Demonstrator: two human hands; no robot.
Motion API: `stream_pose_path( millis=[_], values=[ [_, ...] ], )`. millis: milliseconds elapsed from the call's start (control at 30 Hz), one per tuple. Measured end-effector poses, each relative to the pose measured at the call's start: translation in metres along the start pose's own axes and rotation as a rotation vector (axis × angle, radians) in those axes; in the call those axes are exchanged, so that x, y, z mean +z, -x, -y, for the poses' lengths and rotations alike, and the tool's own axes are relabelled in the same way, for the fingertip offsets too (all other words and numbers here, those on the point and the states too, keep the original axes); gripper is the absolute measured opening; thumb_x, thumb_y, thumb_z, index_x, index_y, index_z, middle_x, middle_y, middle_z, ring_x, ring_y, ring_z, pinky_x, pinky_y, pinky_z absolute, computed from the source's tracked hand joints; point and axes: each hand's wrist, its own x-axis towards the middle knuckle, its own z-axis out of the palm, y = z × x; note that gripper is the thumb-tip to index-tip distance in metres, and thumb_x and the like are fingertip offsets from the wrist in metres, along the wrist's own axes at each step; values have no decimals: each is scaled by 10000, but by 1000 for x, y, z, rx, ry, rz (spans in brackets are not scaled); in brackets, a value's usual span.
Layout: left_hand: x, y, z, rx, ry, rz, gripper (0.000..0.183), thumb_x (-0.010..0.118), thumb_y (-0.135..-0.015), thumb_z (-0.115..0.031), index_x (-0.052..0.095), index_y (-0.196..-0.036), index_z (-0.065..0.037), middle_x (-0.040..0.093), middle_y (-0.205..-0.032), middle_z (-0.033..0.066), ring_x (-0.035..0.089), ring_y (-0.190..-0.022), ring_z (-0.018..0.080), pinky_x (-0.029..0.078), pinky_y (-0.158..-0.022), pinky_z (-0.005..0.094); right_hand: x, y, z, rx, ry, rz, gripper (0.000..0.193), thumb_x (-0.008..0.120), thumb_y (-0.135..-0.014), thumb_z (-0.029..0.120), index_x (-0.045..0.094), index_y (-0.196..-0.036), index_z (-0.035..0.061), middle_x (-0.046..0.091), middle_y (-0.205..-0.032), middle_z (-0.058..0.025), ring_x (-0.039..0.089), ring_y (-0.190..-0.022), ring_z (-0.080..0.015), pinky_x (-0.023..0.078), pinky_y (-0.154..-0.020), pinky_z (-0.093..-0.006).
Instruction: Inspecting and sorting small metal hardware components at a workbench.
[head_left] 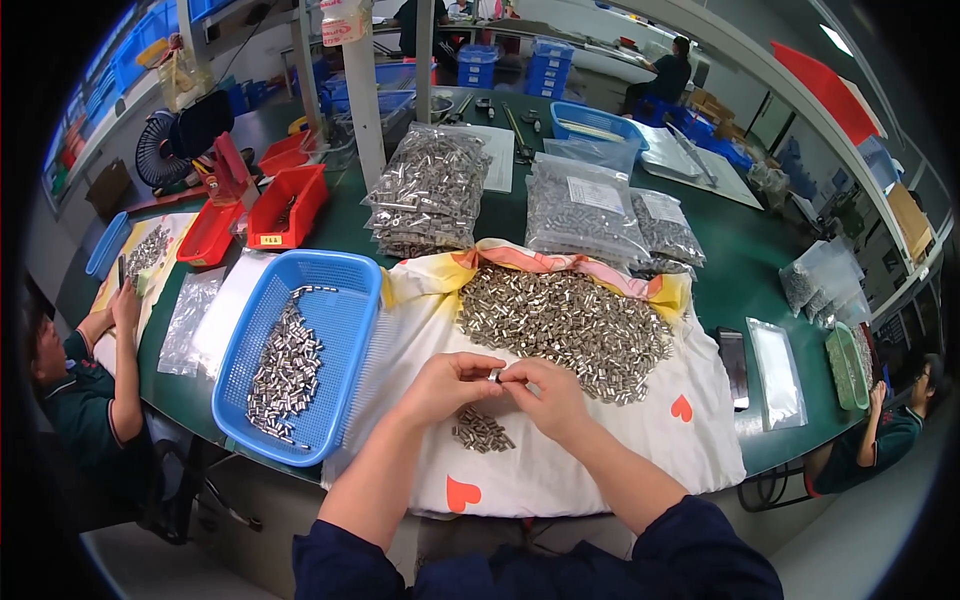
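My left hand (455, 383) and my right hand (543, 393) meet over a white cloth (560, 450) with red hearts. A small silver metal sleeve (494, 375) is pinched between their fingertips, touched by both. Just below my hands lies a small cluster of similar metal pieces (482, 431). Beyond them spreads a large heap of short metal cylinders (570, 325), bordered by the cloth's bunched yellow and pink edge. To the left, a blue plastic basket (368, 300) holds a pile of metal cylinders (285, 375).
Clear bags of metal parts (425, 190) and more full bags (580, 210) stand behind the heap. Red bins (290, 205) sit at the back left beside a metal post (358, 110). A dark phone-like object (733, 368) lies right. Seated people work at both sides.
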Motion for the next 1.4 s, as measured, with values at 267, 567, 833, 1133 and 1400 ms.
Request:
stream_pose_path(
  millis=[267,567,833,1133,1400],
  values=[
    [-1,7,-11,-69,-123,134,340,685,-735,-7,589,-1061,19,629,-923,41,579,-808,74,478,-702,211,-15,-2,-3,220,-77,247,110,686,-702,95,625,-776,42,620,-764,-28,562,-669,-109,458,-638,-248],
    [-3,8,-20,-96,-301,267,336,715,-691,-5,623,-1013,-17,626,-847,-14,542,-743,38,459,-666,192,-28,-28,-40,283,-3,-116,131,573,-791,108,625,-872,20,617,-718,-76,563,-604,-138,439,-559,-258],
    [12,-8,-5,-126,-268,217,322,684,-665,31,630,-980,-5,621,-784,18,549,-663,67,453,-580,203,-3,-9,-75,-23,919,-11,68,564,-643,129,594,-652,68,583,-703,-91,571,-732,-250,455,-654,-375],
    [8,-4,1,-82,-88,147,361,613,-642,132,572,-990,48,634,-904,102,592,-783,130,477,-722,232,-6,-13,-39,70,767,34,102,521,-687,117,609,-721,81,552,-777,-58,514,-829,-219,405,-730,-335],
    [-7,5,-1,8,-105,-40,361,609,-677,112,551,-1027,46,616,-946,93,576,-790,120,474,-712,229,10,-16,-36,-35,385,-76,77,557,-705,136,593,-721,70,569,-769,-66,544,-800,-237,441,-707,-347]
  ],
)
